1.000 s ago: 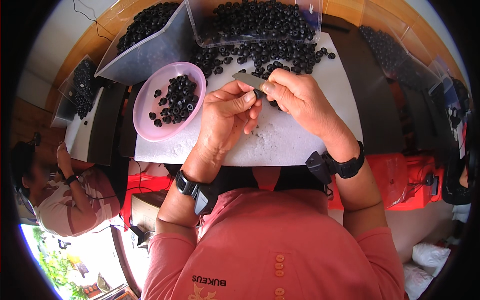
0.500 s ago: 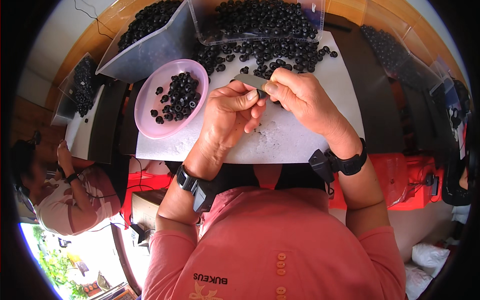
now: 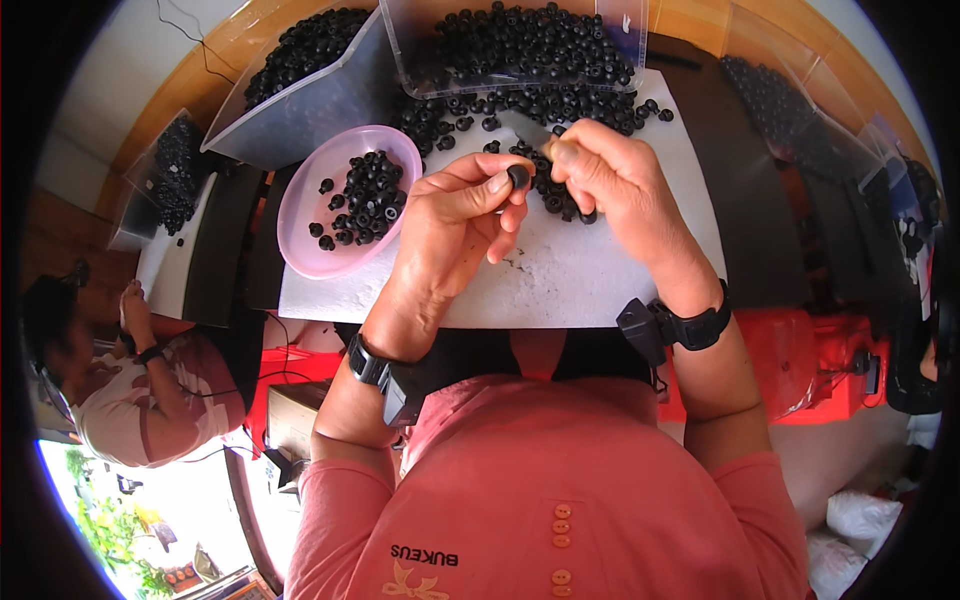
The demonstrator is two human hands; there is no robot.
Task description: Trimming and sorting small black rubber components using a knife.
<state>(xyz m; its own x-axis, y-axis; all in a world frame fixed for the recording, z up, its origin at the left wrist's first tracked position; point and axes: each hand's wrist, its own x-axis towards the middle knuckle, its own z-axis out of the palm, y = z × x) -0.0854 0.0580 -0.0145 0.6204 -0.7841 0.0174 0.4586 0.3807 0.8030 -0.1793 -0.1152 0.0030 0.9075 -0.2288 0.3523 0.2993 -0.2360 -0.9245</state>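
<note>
Between the thumb and fingers of my left hand (image 3: pixel 448 212) is a small round black part (image 3: pixel 517 177), pinched at its side. My right hand (image 3: pixel 618 185) is closed round the handle of a small knife (image 3: pixel 526 129), its grey blade pointing up and left, apart from the part. Both hands are above a white board (image 3: pixel 580 285). Left of my left hand stands a pink bowl (image 3: pixel 297 250) holding several similar black parts (image 3: pixel 372 190). Loose black parts (image 3: pixel 560 203) also lie on the board beneath and behind my right hand, partly hidden by it.
A clear bin (image 3: pixel 520 85) of black parts stands at the back, with loose parts spilling before it. Another bin (image 3: pixel 300 125) is at the back left, a third (image 3: pixel 790 110) at the far right. On the left sits another person (image 3: pixel 160 400) by a second table.
The knife has moved away from the black part, up and slightly right, with my right hand. My left hand keeps its pinch on the part and has barely moved.
</note>
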